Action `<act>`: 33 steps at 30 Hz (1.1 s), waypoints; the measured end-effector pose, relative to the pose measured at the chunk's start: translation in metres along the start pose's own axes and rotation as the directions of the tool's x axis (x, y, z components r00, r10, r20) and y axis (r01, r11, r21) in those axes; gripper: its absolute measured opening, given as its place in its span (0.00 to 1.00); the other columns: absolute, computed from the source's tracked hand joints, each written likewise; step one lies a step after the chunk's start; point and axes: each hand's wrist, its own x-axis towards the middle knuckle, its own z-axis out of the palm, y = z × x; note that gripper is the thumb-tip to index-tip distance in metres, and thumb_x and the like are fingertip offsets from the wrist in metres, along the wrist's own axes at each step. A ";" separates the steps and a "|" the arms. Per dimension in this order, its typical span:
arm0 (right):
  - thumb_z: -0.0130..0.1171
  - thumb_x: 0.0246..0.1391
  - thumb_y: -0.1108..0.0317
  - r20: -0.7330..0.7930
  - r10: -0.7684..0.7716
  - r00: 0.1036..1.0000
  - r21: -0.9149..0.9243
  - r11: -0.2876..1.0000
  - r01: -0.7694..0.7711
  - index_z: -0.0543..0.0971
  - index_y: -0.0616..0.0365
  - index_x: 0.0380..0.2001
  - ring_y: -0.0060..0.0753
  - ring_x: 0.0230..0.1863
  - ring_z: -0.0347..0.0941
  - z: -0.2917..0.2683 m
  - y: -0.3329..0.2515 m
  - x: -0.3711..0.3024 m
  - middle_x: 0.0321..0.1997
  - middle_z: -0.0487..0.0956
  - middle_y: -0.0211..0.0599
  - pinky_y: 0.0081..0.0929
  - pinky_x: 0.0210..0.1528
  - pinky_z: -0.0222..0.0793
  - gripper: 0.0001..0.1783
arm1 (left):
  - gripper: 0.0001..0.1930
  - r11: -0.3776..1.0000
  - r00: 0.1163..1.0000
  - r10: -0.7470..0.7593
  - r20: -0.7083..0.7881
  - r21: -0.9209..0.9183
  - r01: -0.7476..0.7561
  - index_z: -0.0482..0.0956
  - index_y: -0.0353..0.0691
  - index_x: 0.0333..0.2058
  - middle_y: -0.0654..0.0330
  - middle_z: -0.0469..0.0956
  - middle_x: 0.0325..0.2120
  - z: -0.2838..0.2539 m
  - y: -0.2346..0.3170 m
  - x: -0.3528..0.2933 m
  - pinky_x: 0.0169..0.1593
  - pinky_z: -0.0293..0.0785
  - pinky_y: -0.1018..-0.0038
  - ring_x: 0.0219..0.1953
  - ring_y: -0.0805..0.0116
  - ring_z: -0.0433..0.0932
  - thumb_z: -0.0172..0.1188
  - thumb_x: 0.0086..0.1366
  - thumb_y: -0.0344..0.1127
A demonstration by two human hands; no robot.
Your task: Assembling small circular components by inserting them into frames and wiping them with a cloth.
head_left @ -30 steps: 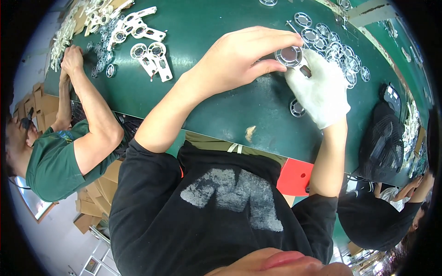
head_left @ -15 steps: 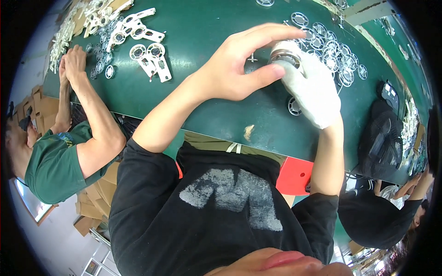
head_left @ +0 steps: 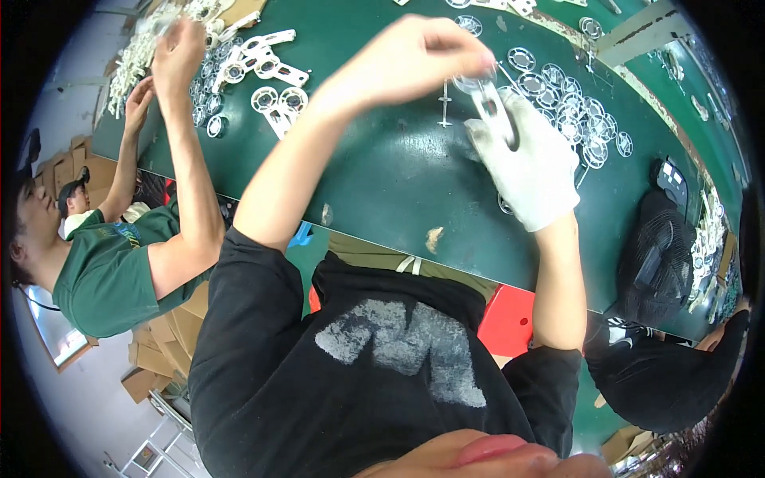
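My left hand (head_left: 426, 60) is bare, its thumb and fingers pinched at the rim of a pale, see-through plastic ring (head_left: 470, 82). Motion blurs the fingertips. A white cotton glove covers my right hand (head_left: 532, 163), which grips a white plastic arm (head_left: 496, 119) between thumb and fingers. The arm's upper end meets the ring above the table; whether they are joined I cannot tell. Right of the glove lies a loose pile of clear rings (head_left: 570, 107). A thin metal cross-shaped rod (head_left: 445, 103) rests on the green table (head_left: 382, 175) under my left wrist.
At the left, a co-worker in a green shirt (head_left: 111, 275) has both hands raised by heaped white parts (head_left: 147, 60). White arms with round heads (head_left: 279, 103) lie between us. A black mesh bag (head_left: 653, 239) is at the right edge, near a red stool (head_left: 507, 320).
My left hand has risen and closed from a wide grasp to a pinch. The white part in my glove has tilted into view. The co-worker's nearer hand has lifted.
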 end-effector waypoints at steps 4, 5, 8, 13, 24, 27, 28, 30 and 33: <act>0.63 0.60 0.53 -0.151 0.000 0.989 0.250 0.967 0.039 0.82 0.57 0.53 0.32 0.31 0.80 0.008 0.017 0.006 0.32 0.84 0.36 0.30 0.41 0.76 0.24 | 0.17 0.955 0.967 -0.235 -0.099 -0.210 0.210 0.82 0.35 0.47 0.62 0.82 0.34 -0.071 -0.027 0.072 0.38 0.77 0.75 0.34 0.72 0.80 0.58 0.74 0.45; 0.63 0.60 0.53 -0.167 0.036 0.985 0.249 0.968 0.007 0.82 0.57 0.53 0.32 0.31 0.80 0.006 0.026 0.006 0.32 0.84 0.36 0.30 0.41 0.76 0.24 | 0.19 0.911 0.958 -0.211 -0.195 -0.394 0.120 0.77 0.34 0.54 0.57 0.80 0.41 -0.057 -0.027 0.098 0.45 0.78 0.71 0.42 0.67 0.80 0.58 0.74 0.43; 0.62 0.61 0.61 -0.047 -0.009 0.999 0.203 0.979 0.018 0.81 0.58 0.56 0.28 0.38 0.82 0.001 0.007 0.009 0.38 0.86 0.39 0.26 0.45 0.76 0.22 | 0.29 0.784 0.951 -0.072 -0.299 -0.607 -0.131 0.60 0.32 0.68 0.48 0.70 0.58 -0.090 -0.022 0.101 0.65 0.72 0.62 0.63 0.53 0.73 0.57 0.75 0.38; 0.59 0.62 0.53 -0.040 0.038 0.998 0.091 0.995 -0.034 0.83 0.51 0.52 0.39 0.40 0.84 0.005 0.018 0.006 0.40 0.86 0.39 0.31 0.48 0.76 0.21 | 0.20 0.973 0.963 -0.133 -0.235 0.154 0.172 0.69 0.33 0.59 0.59 0.81 0.39 -0.067 0.011 0.077 0.43 0.80 0.74 0.40 0.70 0.82 0.61 0.72 0.33; 0.59 0.62 0.55 -0.056 -0.077 0.995 0.033 0.996 0.078 0.84 0.49 0.49 0.44 0.43 0.83 0.012 0.015 0.002 0.40 0.86 0.42 0.36 0.50 0.75 0.17 | 0.30 0.242 0.733 -0.204 -0.650 0.692 0.681 0.77 0.47 0.58 0.46 0.78 0.50 -0.064 0.000 -0.146 0.51 0.80 0.57 0.49 0.48 0.83 0.64 0.64 0.59; 0.57 0.66 0.59 -0.001 -0.067 0.998 0.013 0.998 0.067 0.83 0.54 0.53 0.28 0.41 0.85 0.011 0.011 0.003 0.38 0.87 0.39 0.26 0.51 0.75 0.18 | 0.30 0.320 0.769 -0.060 -0.636 0.717 0.619 0.76 0.49 0.59 0.52 0.76 0.52 -0.059 -0.019 -0.152 0.52 0.80 0.58 0.48 0.50 0.82 0.65 0.64 0.58; 0.57 0.66 0.59 0.006 -0.074 0.997 0.012 0.997 0.074 0.83 0.54 0.53 0.28 0.41 0.85 0.011 0.011 0.004 0.38 0.87 0.39 0.26 0.51 0.75 0.18 | 0.28 0.298 0.789 0.001 -0.614 0.754 0.586 0.78 0.47 0.56 0.53 0.76 0.50 -0.056 -0.022 -0.152 0.51 0.80 0.59 0.47 0.51 0.82 0.66 0.62 0.56; 0.57 0.66 0.60 0.003 -0.091 0.996 0.008 0.996 0.091 0.83 0.55 0.53 0.28 0.40 0.85 0.012 0.014 0.003 0.38 0.87 0.40 0.25 0.50 0.76 0.18 | 0.22 0.292 0.819 0.038 -0.572 0.790 0.538 0.80 0.44 0.48 0.56 0.78 0.45 -0.051 -0.030 -0.146 0.50 0.80 0.61 0.45 0.53 0.81 0.68 0.61 0.50; 0.58 0.65 0.60 -0.022 -0.112 0.993 0.020 0.993 0.113 0.83 0.55 0.53 0.28 0.40 0.85 0.013 0.018 0.002 0.38 0.87 0.41 0.25 0.48 0.76 0.18 | 0.16 0.453 0.830 0.015 -0.558 0.744 0.492 0.79 0.42 0.41 0.57 0.80 0.36 -0.049 -0.032 -0.131 0.47 0.79 0.61 0.43 0.56 0.82 0.70 0.61 0.43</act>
